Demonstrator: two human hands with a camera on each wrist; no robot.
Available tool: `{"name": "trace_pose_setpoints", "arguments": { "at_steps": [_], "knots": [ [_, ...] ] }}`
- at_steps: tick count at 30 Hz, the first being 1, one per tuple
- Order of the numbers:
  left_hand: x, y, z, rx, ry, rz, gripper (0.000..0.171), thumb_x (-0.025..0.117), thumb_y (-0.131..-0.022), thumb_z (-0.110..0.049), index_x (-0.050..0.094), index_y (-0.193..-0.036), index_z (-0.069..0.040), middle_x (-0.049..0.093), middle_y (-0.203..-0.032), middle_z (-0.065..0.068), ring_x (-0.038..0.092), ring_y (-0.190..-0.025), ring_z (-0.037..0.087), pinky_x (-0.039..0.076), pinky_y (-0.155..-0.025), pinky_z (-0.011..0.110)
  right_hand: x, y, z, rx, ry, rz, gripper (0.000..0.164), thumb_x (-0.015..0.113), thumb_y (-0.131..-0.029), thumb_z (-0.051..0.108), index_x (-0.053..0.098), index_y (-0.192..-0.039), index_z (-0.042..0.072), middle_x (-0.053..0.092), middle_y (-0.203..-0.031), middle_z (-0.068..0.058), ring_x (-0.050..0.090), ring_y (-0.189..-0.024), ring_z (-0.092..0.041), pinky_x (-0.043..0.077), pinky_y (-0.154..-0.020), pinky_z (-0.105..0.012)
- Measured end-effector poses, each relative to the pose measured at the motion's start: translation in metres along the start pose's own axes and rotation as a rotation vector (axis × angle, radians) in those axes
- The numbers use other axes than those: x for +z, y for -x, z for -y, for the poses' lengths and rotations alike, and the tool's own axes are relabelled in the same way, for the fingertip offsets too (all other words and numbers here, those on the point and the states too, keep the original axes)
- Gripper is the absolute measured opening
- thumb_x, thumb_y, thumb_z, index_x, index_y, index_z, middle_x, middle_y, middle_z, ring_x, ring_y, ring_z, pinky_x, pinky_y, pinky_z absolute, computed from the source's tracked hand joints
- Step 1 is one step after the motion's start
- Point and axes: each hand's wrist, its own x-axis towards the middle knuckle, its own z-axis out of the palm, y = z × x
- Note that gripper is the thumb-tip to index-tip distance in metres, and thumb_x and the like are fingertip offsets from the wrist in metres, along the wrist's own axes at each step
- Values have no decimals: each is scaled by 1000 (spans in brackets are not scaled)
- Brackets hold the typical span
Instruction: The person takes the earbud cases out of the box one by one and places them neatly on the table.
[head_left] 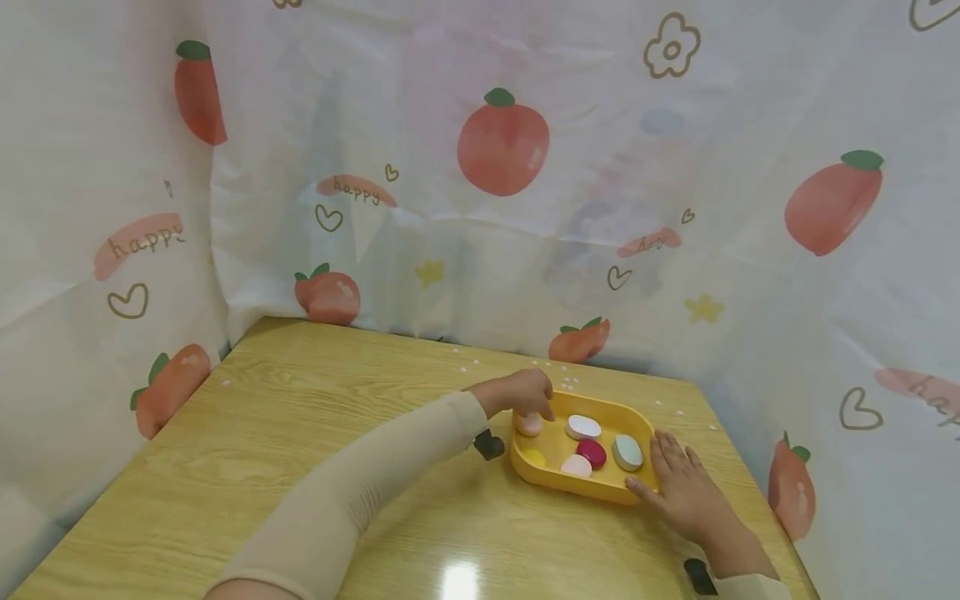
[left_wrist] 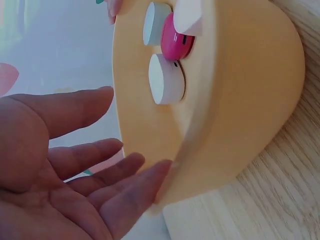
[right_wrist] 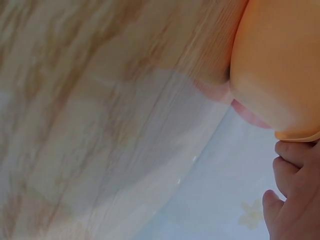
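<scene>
A yellow tray on the table holds several small oval cases. Inside are a white case, a dark pink case, a mint case, a pale pink case and a yellow piece. My left hand is over the tray's left end, above a pinkish piece it partly hides. In the left wrist view the left hand has loosely extended fingers by the rim, with nothing between them. My right hand lies against the tray's right end, fingers spread along the rim.
The wooden table carries scattered tiny white bits behind the tray and near its right edge. A printed fruit-pattern curtain hangs at the back and both sides. A black wrist strap piece shows below the left sleeve.
</scene>
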Motion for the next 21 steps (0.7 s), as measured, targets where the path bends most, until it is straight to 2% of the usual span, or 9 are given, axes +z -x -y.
{"name": "trace_pose_setpoints", "arguments": {
  "at_steps": [4, 9, 10, 13, 17, 21],
  "knots": [
    [2, 0, -7, -10, 22, 58, 38, 78, -84, -23, 66, -112, 1, 64, -101, 6, 63, -78, 19, 56, -67, 31, 0, 1, -1, 3, -2, -1, 92, 46, -97, 58, 20, -147, -15, 16, -154, -32, 10, -142, -47, 0, -113, -58],
    [8, -1, -11, -58, 42, 132, 26, 78, -84, -23, 62, -91, -4, 55, -85, 2, 55, -75, 15, 56, -74, 42, 0, 2, 1, -1, -3, -8, 90, 47, -97, 56, 22, -146, -15, 16, -154, -31, 12, -142, -46, 2, -113, -59],
    [10, -1, -11, -56, 33, 141, 25, 78, -84, -24, 61, -87, -5, 53, -82, 2, 53, -72, 14, 56, -74, 43, 0, 2, 2, -1, -1, -9, 90, 47, -97, 57, 23, -146, -15, 16, -154, -31, 12, -142, -47, 4, -112, -60],
    [16, -3, -13, -33, -39, 143, 29, 79, -83, -24, 57, -76, -7, 46, -73, 0, 48, -66, 13, 51, -67, 30, 0, 3, 2, -1, 8, -12, 90, 47, -97, 57, 23, -146, -15, 17, -153, -32, 13, -141, -47, 6, -112, -61],
    [23, -4, -16, -23, -132, 134, 27, 79, -83, -25, 60, -77, -7, 46, -73, 1, 46, -69, 15, 39, -63, 25, 0, 2, 1, -4, -5, -7, 90, 46, -97, 57, 21, -146, -15, 15, -154, -32, 11, -142, -46, 1, -113, -58],
    [27, -5, -18, -44, -182, 127, 25, 78, -84, -26, 64, -90, -6, 51, -80, 1, 48, -76, 15, 40, -68, 26, 1, 1, 0, -11, -15, -8, 90, 46, -98, 56, 20, -147, -15, 14, -154, -32, 10, -142, -46, 0, -113, -59]
  ]
}}
